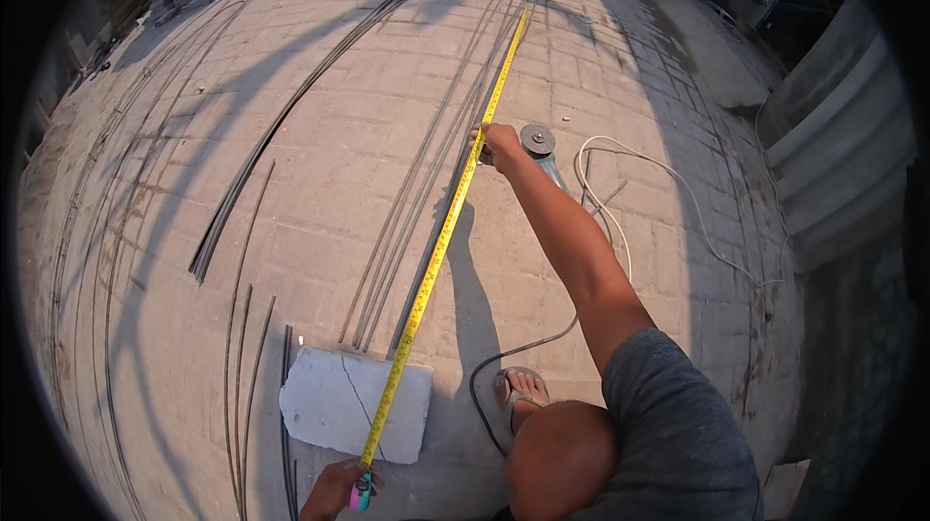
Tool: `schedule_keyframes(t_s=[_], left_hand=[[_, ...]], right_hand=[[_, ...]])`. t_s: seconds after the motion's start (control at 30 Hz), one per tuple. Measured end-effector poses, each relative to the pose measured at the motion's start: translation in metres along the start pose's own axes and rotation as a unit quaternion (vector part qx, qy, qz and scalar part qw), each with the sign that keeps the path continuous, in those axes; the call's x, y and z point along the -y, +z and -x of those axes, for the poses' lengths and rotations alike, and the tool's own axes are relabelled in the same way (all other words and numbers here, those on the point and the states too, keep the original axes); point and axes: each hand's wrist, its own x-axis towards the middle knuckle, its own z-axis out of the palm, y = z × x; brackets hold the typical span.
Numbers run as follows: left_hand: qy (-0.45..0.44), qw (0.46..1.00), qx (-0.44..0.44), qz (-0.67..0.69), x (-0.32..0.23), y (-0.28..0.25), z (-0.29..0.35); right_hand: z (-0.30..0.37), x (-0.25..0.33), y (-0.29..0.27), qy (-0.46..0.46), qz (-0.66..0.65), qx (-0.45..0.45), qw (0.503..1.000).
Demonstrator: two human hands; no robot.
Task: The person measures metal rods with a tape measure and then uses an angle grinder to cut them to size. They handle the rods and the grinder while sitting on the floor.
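My left hand, at the lower edge, is closed round the small pink-and-teal case of a tape measure. Its yellow blade is pulled far out, across a cracked white slab and away along several thin steel rods. Further off, my right hand grips the blade partway along, with its fingertips partly hidden. Just right of that hand lies an angle grinder, its round disc facing up.
A bundle of dark rods lies to the left, with shorter rods nearer me. A white cable and a dark cord curve over the paved floor near my sandalled foot. Grey corrugated sheeting stands at right.
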Motion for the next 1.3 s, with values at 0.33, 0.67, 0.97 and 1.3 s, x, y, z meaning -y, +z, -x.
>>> schedule_keyframes(t_s=[0.33,0.67,0.97,1.3], left_hand=[[-0.006,1.000,-0.012,-0.009,-0.009,0.010,-0.005],[0.009,1.000,-0.023,0.013,-0.002,0.010,-0.018],[0.007,1.000,-0.023,-0.001,0.011,0.007,-0.021],[0.002,1.000,-0.024,-0.010,0.016,0.011,-0.026]], right_hand=[[-0.020,-0.012,0.001,0.011,-0.024,0.010,1.000],[-0.037,-0.003,0.002,-0.001,-0.060,0.018,0.998],[-0.025,-0.014,-0.002,0.015,-0.030,0.011,0.999],[-0.026,-0.020,-0.011,0.025,-0.021,0.009,0.999]])
